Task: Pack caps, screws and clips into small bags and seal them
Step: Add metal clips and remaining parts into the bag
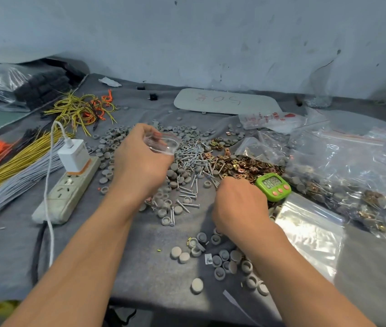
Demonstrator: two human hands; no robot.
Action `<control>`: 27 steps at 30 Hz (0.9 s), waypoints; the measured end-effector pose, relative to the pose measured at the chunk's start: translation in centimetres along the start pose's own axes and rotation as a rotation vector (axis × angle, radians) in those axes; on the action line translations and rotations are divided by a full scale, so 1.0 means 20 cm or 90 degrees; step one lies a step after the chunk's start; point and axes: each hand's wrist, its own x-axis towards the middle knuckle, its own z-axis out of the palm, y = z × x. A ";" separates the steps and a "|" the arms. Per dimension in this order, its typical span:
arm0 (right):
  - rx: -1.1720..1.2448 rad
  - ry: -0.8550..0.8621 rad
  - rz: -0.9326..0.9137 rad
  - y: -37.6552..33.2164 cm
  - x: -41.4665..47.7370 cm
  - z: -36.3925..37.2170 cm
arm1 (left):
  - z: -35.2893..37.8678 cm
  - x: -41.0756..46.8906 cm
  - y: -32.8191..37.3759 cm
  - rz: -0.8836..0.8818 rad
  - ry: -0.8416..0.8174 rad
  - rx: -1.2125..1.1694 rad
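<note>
— Grey round plastic caps (110, 138): where do they lie?
— Scattered all round both hands; thickest just left of the left hand (140, 161), with a looser patch under the right wrist.
— And the bulky stuff?
— Big crumpled clear plastic bags (352, 166) stuffed with filled packets, well to the right of the right hand (239, 201); a flat stack of empty clear zip bags (309, 230) sits just right of that wrist.
— Clips and screws?
— Brass-coloured metal clips (246, 164) are heaped just beyond the right hand; silver metal screws (192, 154) are piled between the two hands, some strewn nearer on the grey cloth.
— What are the hands doing?
— Left one is raised over the caps, fingers curled, pinching a small clear zip bag with a red strip (162, 143) at its fingertips; the bag bulges open, and I cannot tell its contents. Right one is down on the pile, knuckles up, fingers curled under round a few screws that poke out at its far edge.
— Anything smaller?
— Lime-green digital timer with pink buttons (273, 186), just beside the right hand's knuckles, on its right.
</note>
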 end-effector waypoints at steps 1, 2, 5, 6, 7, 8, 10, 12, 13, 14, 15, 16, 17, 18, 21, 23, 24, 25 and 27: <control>0.012 0.002 0.010 0.00 0.00 0.00 | 0.00 0.00 0.00 -0.009 -0.039 -0.013; 0.022 0.012 0.010 0.01 0.01 0.00 | 0.01 -0.01 0.00 -0.019 -0.077 -0.031; 0.208 0.132 -0.018 0.02 0.03 0.00 | 0.01 -0.02 0.00 -0.008 -0.176 -0.055; 0.332 0.185 -0.043 0.02 0.03 -0.01 | 0.02 -0.02 0.00 0.008 -0.201 -0.051; 0.453 0.239 -0.080 0.02 0.03 -0.03 | 0.02 -0.03 0.01 0.026 -0.225 -0.047; 0.537 0.271 -0.121 0.02 0.03 -0.04 | 0.03 -0.04 0.01 0.046 -0.249 -0.037; 0.595 0.270 -0.169 0.01 0.02 -0.06 | 0.04 -0.06 0.03 0.101 -0.287 0.013; 0.579 0.228 -0.183 0.00 0.01 -0.05 | 0.05 -0.07 0.04 0.144 -0.315 0.047; 0.572 0.212 -0.184 0.00 0.01 -0.03 | 0.05 -0.07 0.04 0.153 -0.325 0.047; 0.582 0.198 -0.181 0.00 0.02 -0.03 | 0.05 -0.07 0.04 0.157 -0.329 0.044; 0.609 0.192 -0.173 0.01 0.02 -0.03 | 0.05 -0.07 0.04 0.158 -0.325 0.043; 0.640 0.201 -0.165 0.02 0.02 -0.04 | 0.05 -0.07 0.04 0.154 -0.314 0.039; 0.660 0.225 -0.150 0.03 0.03 -0.05 | 0.04 -0.07 0.03 0.139 -0.300 0.021; 0.664 0.253 -0.121 0.06 0.04 -0.06 | 0.03 -0.07 0.02 0.112 -0.286 -0.013; 0.550 0.253 -0.030 0.16 0.07 -0.08 | 0.01 -0.04 0.01 0.022 -0.227 -0.127; 0.379 0.150 -0.013 0.20 0.08 -0.08 | 0.00 -0.02 0.02 -0.021 -0.182 -0.202; 0.279 0.095 -0.014 0.21 0.08 -0.07 | -0.01 -0.02 0.02 -0.039 -0.166 -0.244; 0.191 0.049 -0.018 0.21 0.07 -0.06 | -0.02 -0.01 0.03 -0.057 -0.158 -0.281; 0.097 -0.015 -0.036 0.18 0.06 -0.04 | -0.03 0.00 0.03 -0.087 -0.156 -0.322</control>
